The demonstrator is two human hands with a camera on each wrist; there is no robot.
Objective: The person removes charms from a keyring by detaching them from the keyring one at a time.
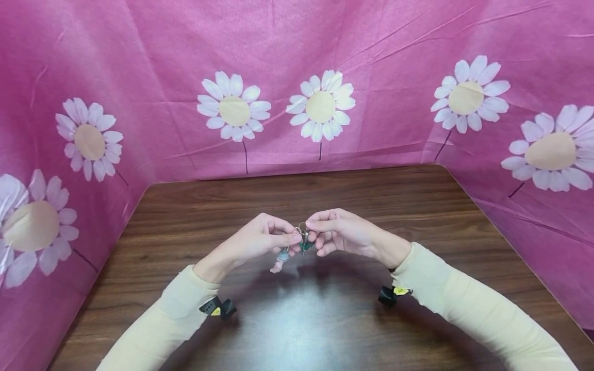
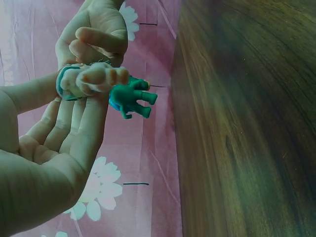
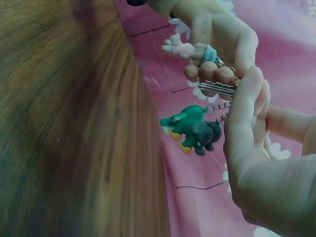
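The left hand (image 1: 246, 241) and the right hand (image 1: 350, 234) meet above the middle of the table (image 1: 199, 196), raised off its surface, with a key ring (image 1: 302, 225) between them. The left thumb and fingers pinch one side of the ring, and the right thumb and fingertips pinch the other. Behind the hands, a strip of wood runs to the far edge, where a pink cloth (image 1: 278, 36) printed with daisies rises. The cloth also borders the left and right edges, well apart from both hands. More wood stretches between the two forearms, marked by a bright glare.

A pink figure (image 1: 277, 266) hangs below the left fingers, and a green figure (image 1: 306, 246) sits close under the ring between the hands.

The head view shows the ring's loop best. The right wrist view adds a ridged metal key (image 3: 217, 89) near the right fingertips, a dark grey figure (image 3: 204, 134) touching the green one, and yellow feet on the green figure. The left wrist view shows the pink figure close up, overlapping the green figure.
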